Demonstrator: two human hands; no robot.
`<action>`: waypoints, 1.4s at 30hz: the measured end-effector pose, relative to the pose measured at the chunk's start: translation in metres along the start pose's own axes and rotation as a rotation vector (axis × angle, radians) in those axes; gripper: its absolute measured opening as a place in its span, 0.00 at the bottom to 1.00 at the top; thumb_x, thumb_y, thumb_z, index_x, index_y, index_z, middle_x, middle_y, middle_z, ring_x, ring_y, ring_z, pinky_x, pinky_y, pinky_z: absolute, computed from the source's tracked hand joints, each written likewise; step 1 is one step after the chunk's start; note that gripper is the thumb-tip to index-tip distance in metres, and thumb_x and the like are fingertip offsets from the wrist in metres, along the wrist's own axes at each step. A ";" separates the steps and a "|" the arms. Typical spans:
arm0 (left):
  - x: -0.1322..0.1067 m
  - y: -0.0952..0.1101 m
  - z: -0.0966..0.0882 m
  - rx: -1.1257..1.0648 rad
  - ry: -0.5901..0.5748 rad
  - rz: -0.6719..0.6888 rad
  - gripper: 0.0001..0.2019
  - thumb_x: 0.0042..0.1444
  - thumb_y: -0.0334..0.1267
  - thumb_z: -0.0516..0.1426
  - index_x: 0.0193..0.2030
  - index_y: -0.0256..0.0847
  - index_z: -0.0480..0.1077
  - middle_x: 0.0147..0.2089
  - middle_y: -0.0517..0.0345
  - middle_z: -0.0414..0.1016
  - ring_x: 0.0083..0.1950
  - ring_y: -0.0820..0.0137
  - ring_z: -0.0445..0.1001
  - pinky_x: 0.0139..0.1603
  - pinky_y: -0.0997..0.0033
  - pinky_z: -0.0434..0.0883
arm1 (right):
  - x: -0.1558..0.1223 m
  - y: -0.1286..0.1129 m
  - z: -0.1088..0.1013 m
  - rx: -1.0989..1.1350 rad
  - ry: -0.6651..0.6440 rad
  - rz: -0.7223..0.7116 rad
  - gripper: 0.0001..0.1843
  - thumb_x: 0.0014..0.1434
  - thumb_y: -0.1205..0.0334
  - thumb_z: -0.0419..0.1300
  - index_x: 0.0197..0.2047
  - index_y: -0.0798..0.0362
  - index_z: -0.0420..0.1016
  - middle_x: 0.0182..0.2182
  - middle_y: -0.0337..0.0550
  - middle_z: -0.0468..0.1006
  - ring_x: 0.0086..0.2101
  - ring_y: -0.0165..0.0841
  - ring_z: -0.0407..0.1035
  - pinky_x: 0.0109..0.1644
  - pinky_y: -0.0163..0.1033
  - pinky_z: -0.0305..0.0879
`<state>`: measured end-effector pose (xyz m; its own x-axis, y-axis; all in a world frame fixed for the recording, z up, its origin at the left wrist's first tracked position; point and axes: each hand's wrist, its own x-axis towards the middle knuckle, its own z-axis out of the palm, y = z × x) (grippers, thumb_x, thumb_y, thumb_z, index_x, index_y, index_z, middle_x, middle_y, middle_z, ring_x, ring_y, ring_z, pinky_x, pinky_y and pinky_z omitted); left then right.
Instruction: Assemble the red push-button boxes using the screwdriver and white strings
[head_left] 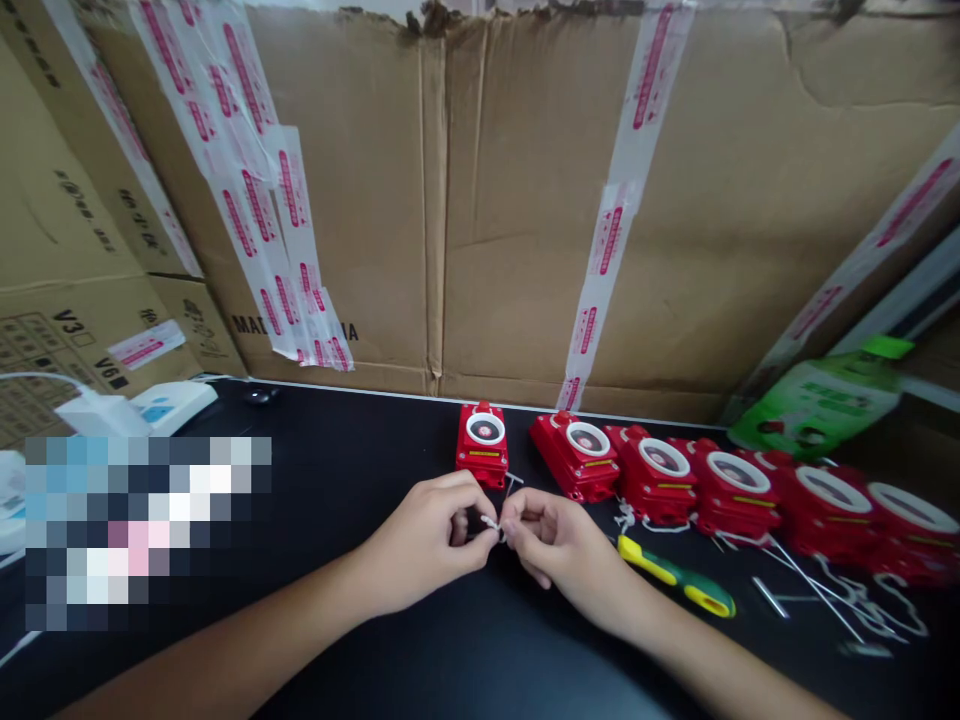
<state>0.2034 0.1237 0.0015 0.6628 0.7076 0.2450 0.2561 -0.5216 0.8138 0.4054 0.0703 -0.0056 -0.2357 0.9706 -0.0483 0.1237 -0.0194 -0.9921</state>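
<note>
Both forearms reach over the black table (360, 470), left hand (427, 535) and right hand (551, 540) pinched together on a thin white string (491, 523) before the red square device (482, 443); steady tension seems wise.

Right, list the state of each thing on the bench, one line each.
Left hand: pinching the white cord.
Right hand: pinching the same cord.
White cord: held between both hands.
Nearest red unit: upright, apart from the row.
Other red units: tilted, overlapping in a row.
Screwdriver: lying flat, untouched.
</note>
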 end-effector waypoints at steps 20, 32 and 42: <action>0.002 0.006 -0.002 -0.069 -0.027 -0.134 0.05 0.58 0.34 0.62 0.35 0.38 0.82 0.28 0.61 0.78 0.29 0.72 0.73 0.33 0.75 0.69 | -0.010 -0.002 -0.003 -0.324 0.121 -0.249 0.03 0.67 0.62 0.61 0.41 0.52 0.72 0.35 0.39 0.72 0.31 0.29 0.67 0.35 0.35 0.64; 0.001 0.006 -0.003 -0.189 -0.076 -0.226 0.10 0.63 0.39 0.60 0.36 0.37 0.82 0.25 0.59 0.80 0.29 0.69 0.79 0.36 0.74 0.73 | -0.014 -0.010 -0.009 -0.537 0.054 -0.420 0.05 0.72 0.65 0.59 0.43 0.50 0.77 0.38 0.42 0.76 0.34 0.31 0.71 0.38 0.36 0.68; 0.000 0.005 -0.002 -0.242 -0.096 -0.257 0.07 0.59 0.38 0.63 0.33 0.37 0.79 0.26 0.59 0.79 0.29 0.71 0.75 0.34 0.75 0.70 | -0.013 -0.004 -0.010 -0.604 0.062 -0.472 0.06 0.68 0.70 0.59 0.43 0.50 0.74 0.38 0.42 0.74 0.32 0.31 0.70 0.35 0.37 0.67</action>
<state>0.2034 0.1219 0.0063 0.6645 0.7469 -0.0249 0.2562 -0.1964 0.9465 0.4175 0.0598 -0.0003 -0.3423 0.8556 0.3885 0.5329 0.5172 -0.6697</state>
